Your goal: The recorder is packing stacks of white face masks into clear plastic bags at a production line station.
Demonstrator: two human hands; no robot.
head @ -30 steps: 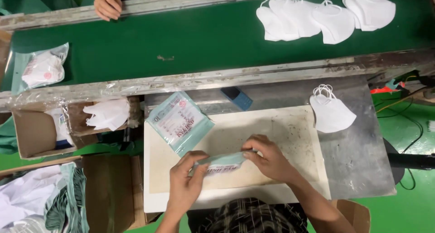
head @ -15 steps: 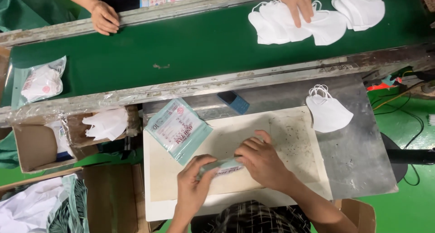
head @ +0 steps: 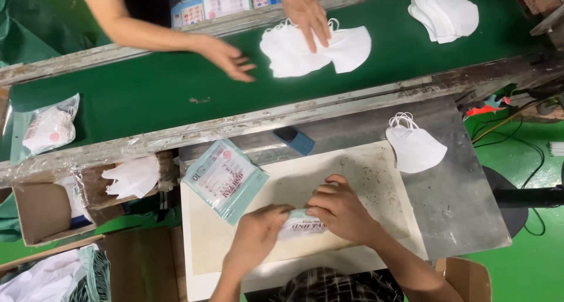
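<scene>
1. now, the green conveyor belt (head: 147,93) takes most of the room; since a moment ago a co-worker's hand (head: 305,14) came down on the pile of white masks (head: 317,49), and the other co-worker's hand (head: 226,56) reaches over the belt beside it.
2. below the belt is the pale work board (head: 376,178) on a grey metal table (head: 464,220); one loose white mask (head: 414,146) lies on the metal, apart from the hands.
3. a stack of flat printed pouches (head: 226,178) lies at the board's left corner, just beside the left hand; it did not move.
4. the small mask packet (head: 302,225) is on the board, between both hands, as before.
5. the left hand (head: 255,237) pinches the packet's left end, fingers closed on it.
6. the right hand (head: 341,211) covers and presses the packet's right part, fingers bent on it; both hands stayed there, so i judge the same packet is still being worked.
</scene>
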